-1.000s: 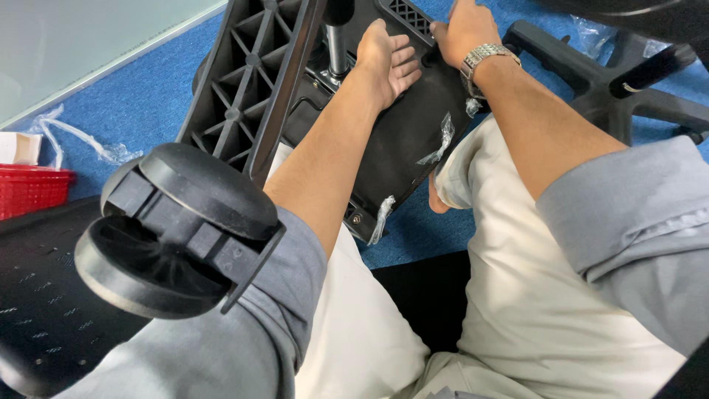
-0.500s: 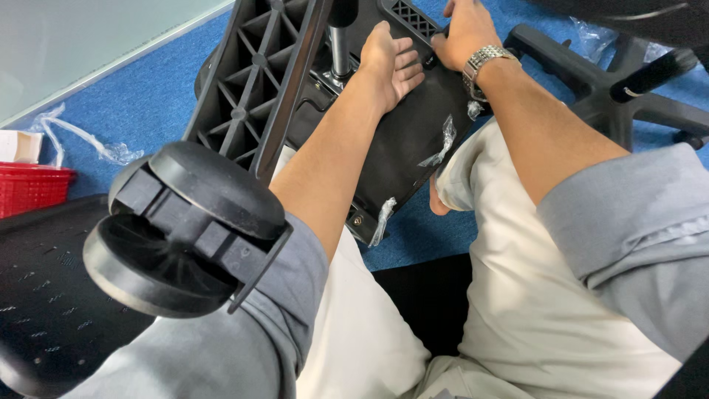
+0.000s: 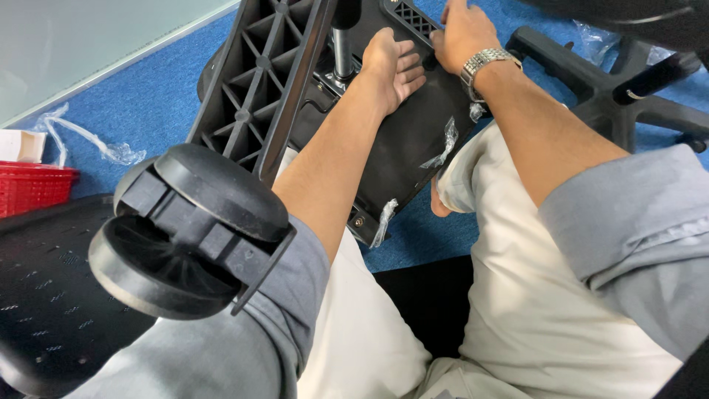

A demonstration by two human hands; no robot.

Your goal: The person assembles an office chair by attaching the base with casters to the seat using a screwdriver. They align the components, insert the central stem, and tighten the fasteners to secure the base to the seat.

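While flat on ribbed plastic seat base (image 3: 413, 140), left hand (image 3: 391, 66).

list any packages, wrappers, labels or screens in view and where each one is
Small carton: far left, behind the red basket; white and tan.
Clear plastic wrap: crumpled on the blue carpet, left.
Clear plastic scraps: stuck to the black chair underside.
No screens or signs.
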